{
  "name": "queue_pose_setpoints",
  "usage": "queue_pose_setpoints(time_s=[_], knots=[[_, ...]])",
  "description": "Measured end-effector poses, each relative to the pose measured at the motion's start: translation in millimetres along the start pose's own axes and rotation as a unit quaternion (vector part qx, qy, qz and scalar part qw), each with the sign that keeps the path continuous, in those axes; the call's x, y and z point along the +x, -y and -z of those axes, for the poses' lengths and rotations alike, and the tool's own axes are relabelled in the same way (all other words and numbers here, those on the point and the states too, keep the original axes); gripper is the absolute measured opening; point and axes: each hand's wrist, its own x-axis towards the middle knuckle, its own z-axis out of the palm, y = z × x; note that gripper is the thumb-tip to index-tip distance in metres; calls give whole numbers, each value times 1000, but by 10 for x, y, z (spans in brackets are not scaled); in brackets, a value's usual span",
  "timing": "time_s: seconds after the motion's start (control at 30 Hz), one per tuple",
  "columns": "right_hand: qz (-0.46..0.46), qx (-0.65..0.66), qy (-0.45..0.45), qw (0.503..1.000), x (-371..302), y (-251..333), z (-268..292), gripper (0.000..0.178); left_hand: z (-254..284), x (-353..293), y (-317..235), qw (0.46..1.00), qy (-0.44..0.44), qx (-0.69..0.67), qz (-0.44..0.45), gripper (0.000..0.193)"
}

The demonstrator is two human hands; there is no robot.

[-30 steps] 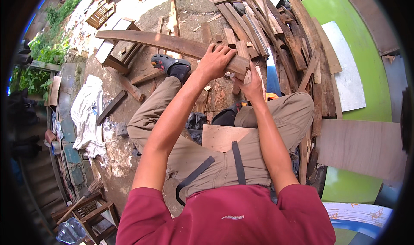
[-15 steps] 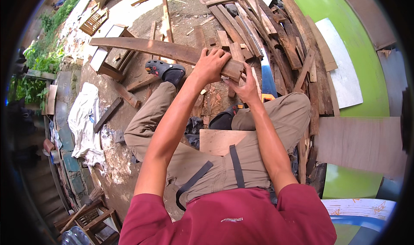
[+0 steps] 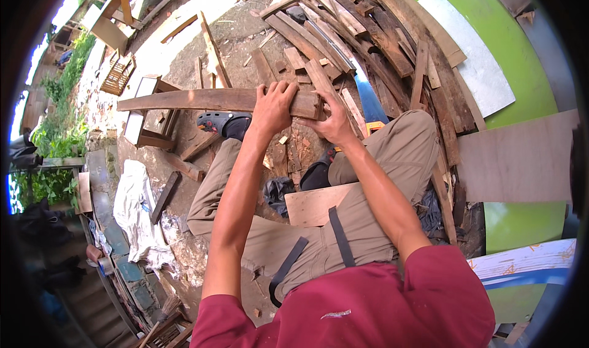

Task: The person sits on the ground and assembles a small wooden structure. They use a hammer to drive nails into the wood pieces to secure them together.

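A long brown wooden plank (image 3: 208, 99) stretches across in front of me, its far end off to the left above a small wooden frame with a white panel. My left hand (image 3: 274, 107) is wrapped over the top of it, not far from its right end. At that squared end, my right hand (image 3: 332, 120) grips with thumb and fingers around the edge. A handsaw (image 3: 368, 96) with a blue blade and an orange-and-black handle lies beyond my right knee, beside the scrap wood. Between my legs is a flat light board (image 3: 316, 206).
Piled wood strips (image 3: 392, 47) fill the ground ahead to the right, against a green panel (image 3: 521, 78) and a white sheet (image 3: 469, 50). A white cloth (image 3: 138, 216) and a short dark stick (image 3: 165, 196) lie on the left. A small slatted crate (image 3: 118, 72) stands farther off.
The plank has turned to lie more level, its right end swinging slightly away from me. Both hands keep hold of it, the right one now closer around its end. The view has shifted.
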Motion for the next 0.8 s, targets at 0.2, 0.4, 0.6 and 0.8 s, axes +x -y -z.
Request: queue_pose_setpoints(time_s=[0.2, 0.4, 0.6, 0.8], knots=[[3, -23, 6, 1000, 16, -1, 3, 81, -7, 7, -2, 1000, -2, -11, 0, 64], [0, -48, -4, 999, 12, -11, -8, 83, 26, 22, -9, 1000, 9, -1, -4, 64], [39, -27, 15, 999, 10, 30, 0, 92, -22, -4, 17, 1000, -5, -2, -6, 64], [12, -56, 26, 998, -5, -137, -2, 86, 13, 3, -33, 999, 12, 28, -9, 60]])
